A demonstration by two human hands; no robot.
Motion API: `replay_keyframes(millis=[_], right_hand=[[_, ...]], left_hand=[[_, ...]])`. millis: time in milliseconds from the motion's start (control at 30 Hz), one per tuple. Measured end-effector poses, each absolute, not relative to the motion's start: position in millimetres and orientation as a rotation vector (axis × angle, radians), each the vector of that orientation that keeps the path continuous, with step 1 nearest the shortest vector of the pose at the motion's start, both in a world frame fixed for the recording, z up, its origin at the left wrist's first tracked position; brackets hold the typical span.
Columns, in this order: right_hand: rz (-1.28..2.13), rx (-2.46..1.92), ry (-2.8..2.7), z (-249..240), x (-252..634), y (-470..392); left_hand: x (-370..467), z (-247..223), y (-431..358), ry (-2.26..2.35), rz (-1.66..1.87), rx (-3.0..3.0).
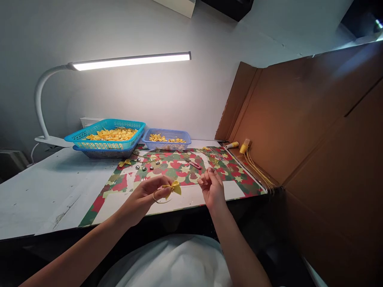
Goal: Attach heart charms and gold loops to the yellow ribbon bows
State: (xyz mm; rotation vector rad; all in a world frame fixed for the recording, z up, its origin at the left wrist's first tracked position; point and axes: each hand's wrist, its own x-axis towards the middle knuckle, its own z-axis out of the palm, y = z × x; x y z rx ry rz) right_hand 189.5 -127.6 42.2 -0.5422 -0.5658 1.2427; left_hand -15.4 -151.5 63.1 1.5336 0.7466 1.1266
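The wearer's lap, covered in pale cloth (179,259), lies nearest the camera, just below the table edge. Above that edge, a yellow fabric bow (176,187) is pinched between the thumb and fingers of the left hand (149,194), which is otherwise loosely curved, and a thin golden cord (162,202) loops beneath the thumb. The right hand (213,189), well apart from the bow, is half closed, thumb and forefinger brought together at the top; whether they grip anything cannot be told. Both hands are above a plain white strip (191,194) along the front of a camouflage-like sheet (179,175) printed in red, green, tan and cream with stars and moons. On the sheet lie small silvery balls (144,169), perhaps bells, another yellow bow (124,163) and pink-handled snips (194,164). Behind stand a turquoise plastic basket (89,146) of yellow pieces, stacked on a darker blue one, and a periwinkle basket (167,146) with more. To the right, a yellow thread spool (232,145) lies near yellow cords (260,173), beside a tall cardboard panel (299,119). A lit gooseneck lamp (131,62) spans the grey-white wall (149,99), and the scuffed white table (60,187) extends left.
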Motion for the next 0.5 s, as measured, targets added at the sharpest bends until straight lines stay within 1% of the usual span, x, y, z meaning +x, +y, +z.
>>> replay_keyframes(millis=[167,400,500], right_hand=[[1.301,-0.506,-0.618,44,191,-152],[1.321,-0.496,-0.69,45,193,-182],[1.292,-0.506,-0.676,45,196,-181]], left_hand=[[-12,60,-150,0.842,1.262,1.313],[-8,61,-150,0.868,1.306,1.36],[-8,64,-153,0.869,1.263,1.393]])
